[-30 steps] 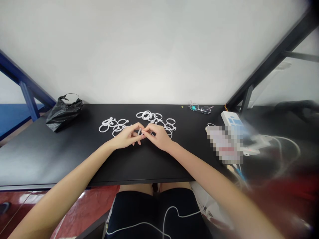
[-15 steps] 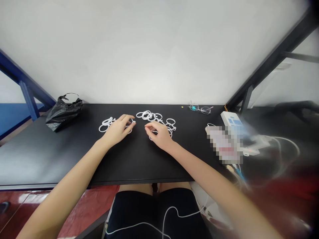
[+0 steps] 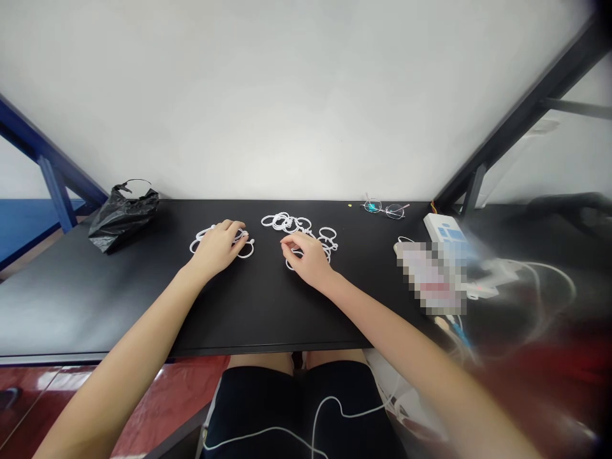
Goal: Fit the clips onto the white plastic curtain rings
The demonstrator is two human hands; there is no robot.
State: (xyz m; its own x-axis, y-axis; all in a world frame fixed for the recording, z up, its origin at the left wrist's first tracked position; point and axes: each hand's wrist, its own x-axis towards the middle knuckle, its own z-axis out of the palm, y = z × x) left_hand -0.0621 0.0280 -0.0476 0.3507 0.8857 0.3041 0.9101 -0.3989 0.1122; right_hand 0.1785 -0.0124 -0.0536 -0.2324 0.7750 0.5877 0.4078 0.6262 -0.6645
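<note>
My left hand (image 3: 218, 247) is over a loose group of white plastic rings on the black table, its thumb and fingers closed on the small knob of a white ring (image 3: 238, 236). Another white ring (image 3: 246, 256) lies just below its thumb, and more rings (image 3: 194, 245) show partly behind the hand. To the right, my right hand (image 3: 308, 256) rests among a larger pile of white rings (image 3: 283, 221), with thumb and fingertips pinched together. What they hold, if anything, is too small to make out. Several rings (image 3: 327, 234) lie beyond and beside its knuckles.
A crumpled black plastic bag (image 3: 124, 217) sits at the left rear of the black table (image 3: 268, 319). Eyeglasses (image 3: 394, 211) lie near the wall. On the right are a blurred-out phone-like item (image 3: 430, 280), a white-and-blue box (image 3: 447, 233) and white cables (image 3: 549, 268).
My left hand has moved left, back over the left group of rings, carrying the white ring. My right hand has shifted very slightly right, its fingers still pinched.
</note>
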